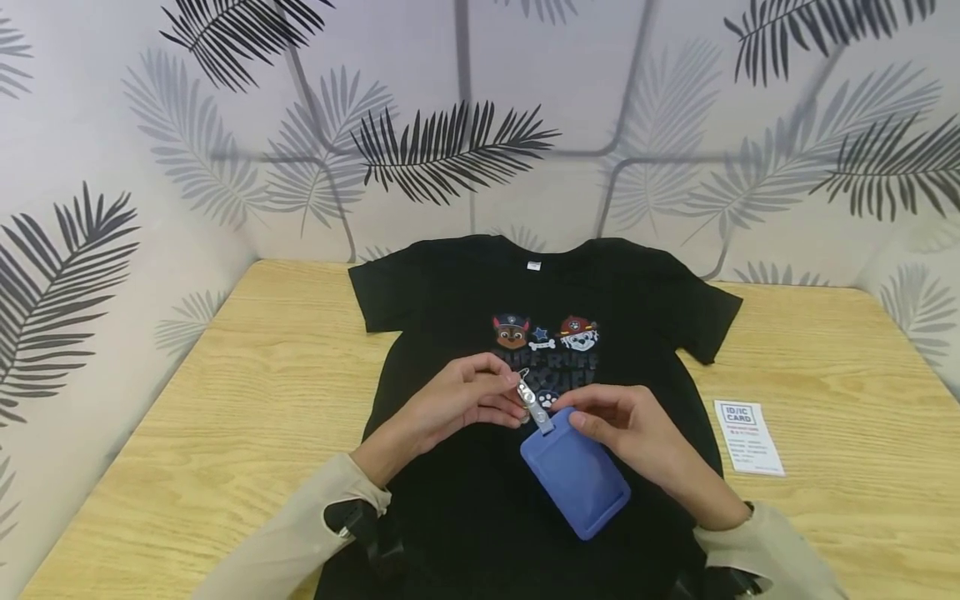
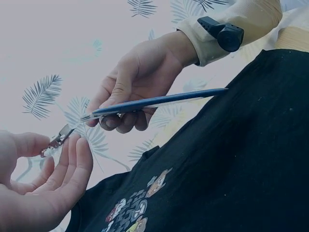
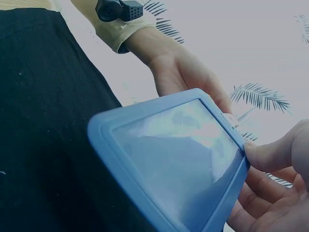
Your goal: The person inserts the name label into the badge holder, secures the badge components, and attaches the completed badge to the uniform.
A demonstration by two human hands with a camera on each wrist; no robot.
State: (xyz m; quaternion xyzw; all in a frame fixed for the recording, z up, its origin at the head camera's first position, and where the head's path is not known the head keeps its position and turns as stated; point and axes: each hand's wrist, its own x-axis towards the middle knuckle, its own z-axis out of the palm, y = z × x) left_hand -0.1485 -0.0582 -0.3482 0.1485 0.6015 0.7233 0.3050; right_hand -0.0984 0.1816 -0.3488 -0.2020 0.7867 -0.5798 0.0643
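Note:
A black T-shirt [image 1: 465, 500] with cartoon dogs printed on its chest lies flat on the wooden table [image 1: 247, 400]. Above it I hold a blue card holder [image 1: 576, 482] with a metal clip [image 1: 528, 396] on a clear strap. My left hand [image 1: 468, 400] pinches the clip [image 2: 57, 141] between thumb and fingers. My right hand [image 1: 626, 429] pinches the holder's top edge beside the strap. In the left wrist view the holder [image 2: 154, 102] shows edge-on. In the right wrist view its clear window [image 3: 181, 157] faces the camera, with my right thumb [image 3: 270, 152] on its corner.
A white printed ID card insert [image 1: 750, 437] lies on the table to the right of the shirt. Leaf-patterned walls [image 1: 112, 208] close in the table at the back and on both sides. Bare wood shows to the left and right of the shirt.

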